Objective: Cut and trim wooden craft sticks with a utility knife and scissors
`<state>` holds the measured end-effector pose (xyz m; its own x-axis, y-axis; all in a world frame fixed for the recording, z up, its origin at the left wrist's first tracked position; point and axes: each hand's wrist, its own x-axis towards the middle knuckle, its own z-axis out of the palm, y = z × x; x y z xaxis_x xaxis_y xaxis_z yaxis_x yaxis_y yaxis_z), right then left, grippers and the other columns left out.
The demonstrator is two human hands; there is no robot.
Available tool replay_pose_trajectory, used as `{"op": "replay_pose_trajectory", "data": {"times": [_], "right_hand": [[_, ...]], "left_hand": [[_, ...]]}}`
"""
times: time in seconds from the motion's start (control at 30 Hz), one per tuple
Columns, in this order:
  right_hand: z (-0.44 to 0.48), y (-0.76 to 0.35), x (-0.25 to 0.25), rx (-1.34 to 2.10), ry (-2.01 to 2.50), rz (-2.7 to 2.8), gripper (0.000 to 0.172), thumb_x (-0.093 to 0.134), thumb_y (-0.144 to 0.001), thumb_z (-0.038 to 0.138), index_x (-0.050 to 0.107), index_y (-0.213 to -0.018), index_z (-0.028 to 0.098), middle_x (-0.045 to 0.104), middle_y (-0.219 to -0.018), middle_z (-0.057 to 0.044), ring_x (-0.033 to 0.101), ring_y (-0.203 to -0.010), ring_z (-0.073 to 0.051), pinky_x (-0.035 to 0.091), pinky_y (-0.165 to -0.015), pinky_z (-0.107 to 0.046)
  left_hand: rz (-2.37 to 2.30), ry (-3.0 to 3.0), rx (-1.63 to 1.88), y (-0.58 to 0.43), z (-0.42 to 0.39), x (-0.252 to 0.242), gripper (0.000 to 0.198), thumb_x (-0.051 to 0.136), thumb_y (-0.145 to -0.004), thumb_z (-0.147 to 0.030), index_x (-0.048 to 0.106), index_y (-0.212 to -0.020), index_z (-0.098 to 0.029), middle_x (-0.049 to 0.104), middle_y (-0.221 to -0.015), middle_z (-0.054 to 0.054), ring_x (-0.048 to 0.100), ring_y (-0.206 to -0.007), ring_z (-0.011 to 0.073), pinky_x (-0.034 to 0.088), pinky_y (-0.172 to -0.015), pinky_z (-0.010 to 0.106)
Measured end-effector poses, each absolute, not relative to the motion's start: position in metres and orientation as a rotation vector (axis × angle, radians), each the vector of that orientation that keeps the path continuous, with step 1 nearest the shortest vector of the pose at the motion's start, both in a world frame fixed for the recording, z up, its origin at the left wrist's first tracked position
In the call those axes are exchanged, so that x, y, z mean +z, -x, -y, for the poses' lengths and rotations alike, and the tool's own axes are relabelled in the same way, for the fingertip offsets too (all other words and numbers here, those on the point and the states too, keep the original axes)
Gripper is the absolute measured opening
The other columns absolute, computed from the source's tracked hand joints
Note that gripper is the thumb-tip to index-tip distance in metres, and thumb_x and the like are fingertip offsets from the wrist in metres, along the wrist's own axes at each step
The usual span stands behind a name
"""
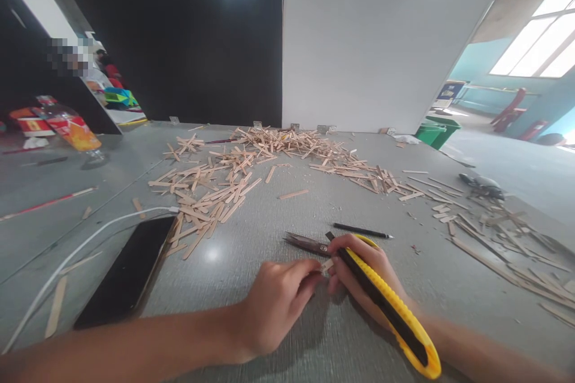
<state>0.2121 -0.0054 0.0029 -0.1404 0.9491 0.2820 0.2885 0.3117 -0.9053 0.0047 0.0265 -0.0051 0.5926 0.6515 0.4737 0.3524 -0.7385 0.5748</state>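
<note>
Our right hand (383, 267) was wrapped around a yellow utility knife (392, 318); our left hand (275, 298) pinched a small wooden piece (327, 264) between the two hands. Just beyond lay scissors (307, 243), then a black pen (362, 230), and farther off, heaped wooden sticks (291, 145).

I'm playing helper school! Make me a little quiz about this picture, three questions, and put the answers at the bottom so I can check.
1. Which hand holds the yellow cutter? A) left B) right C) neither

2. True or false: a white cable runs to the phone.

3. Fill in: the heap in front of the black panel and white panel is made of flat wooden ____.

Key: 1. B, the right hand. 2. True. 3. Sticks.
</note>
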Motion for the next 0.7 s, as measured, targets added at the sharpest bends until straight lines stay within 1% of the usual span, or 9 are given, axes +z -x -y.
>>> {"op": "replay_pose_trajectory", "data": {"times": [0.1, 0.23, 0.33, 0.43, 0.57, 0.7], "right_hand": [[0.0062, -0.2116, 0.0022, 0.890, 1.136, 1.622, 0.005, 0.054, -0.103, 0.025, 0.058, -0.101, 0.023, 0.072, -0.063, 0.002, 0.070, -0.048, -0.014, 0.055, -0.050, -0.021], [0.0058, -0.2118, 0.0003, 0.906, 1.107, 1.621, 0.005, 0.054, -0.103, 0.026, 0.058, -0.102, 0.023, 0.070, -0.067, 0.002, 0.074, -0.051, -0.016, 0.056, -0.049, -0.021], [0.0054, -0.2116, 0.0004, 0.917, 1.083, 1.623, 0.007, 0.054, -0.104, 0.027, 0.058, -0.102, 0.022, 0.069, -0.070, 0.002, 0.074, -0.050, -0.016, 0.054, -0.047, -0.020], [0.0054, -0.2118, 0.0008, 0.913, 1.078, 1.634, 0.008, 0.053, -0.105, 0.028, 0.058, -0.102, 0.023, 0.069, -0.070, 0.002, 0.074, -0.051, -0.015, 0.054, -0.048, -0.020], [0.0062, -0.2132, -0.0004, 0.899, 1.080, 1.669, 0.008, 0.052, -0.106, 0.027, 0.058, -0.103, 0.023, 0.070, -0.070, 0.001, 0.073, -0.053, -0.015, 0.054, -0.051, -0.022], [0.0071, -0.2150, -0.0018, 0.866, 1.078, 1.706, 0.006, 0.053, -0.105, 0.024, 0.059, -0.103, 0.023, 0.070, -0.070, 0.001, 0.073, -0.054, -0.015, 0.054, -0.054, -0.023]], "left_hand": [[-0.777, -2.435, 1.002, -0.0036, -0.0276, -0.0054, 0.021, 0.051, -0.108, -0.018, 0.071, -0.101, -0.019, 0.079, -0.080, 0.000, 0.076, -0.063, 0.0158, 0.053, -0.060, 0.024], [-0.719, -2.494, 1.057, -0.0017, -0.0305, -0.0049, 0.021, 0.048, -0.109, -0.017, 0.069, -0.108, -0.018, 0.080, -0.085, 0.002, 0.077, -0.067, 0.0163, 0.057, -0.062, 0.025], [-0.683, -2.536, 1.087, 0.0003, -0.0331, -0.0049, 0.023, 0.046, -0.109, -0.015, 0.069, -0.112, -0.018, 0.080, -0.090, 0.005, 0.079, -0.074, 0.0171, 0.062, -0.069, 0.026], [-0.643, -2.576, 1.097, 0.0030, -0.0343, -0.0054, 0.024, 0.045, -0.109, -0.014, 0.068, -0.116, -0.018, 0.080, -0.096, 0.007, 0.080, -0.081, 0.0186, 0.065, -0.077, 0.029], [-0.613, -2.608, 1.098, 0.0056, -0.0346, -0.0063, 0.024, 0.045, -0.108, -0.013, 0.066, -0.121, -0.017, 0.080, -0.105, 0.009, 0.080, -0.089, 0.0209, 0.066, -0.081, 0.032], [-0.625, -2.600, 1.099, 0.0042, -0.0348, -0.0054, 0.024, 0.047, -0.108, -0.011, 0.063, -0.124, -0.018, 0.078, -0.110, 0.009, 0.079, -0.094, 0.0215, 0.065, -0.084, 0.032]]}}
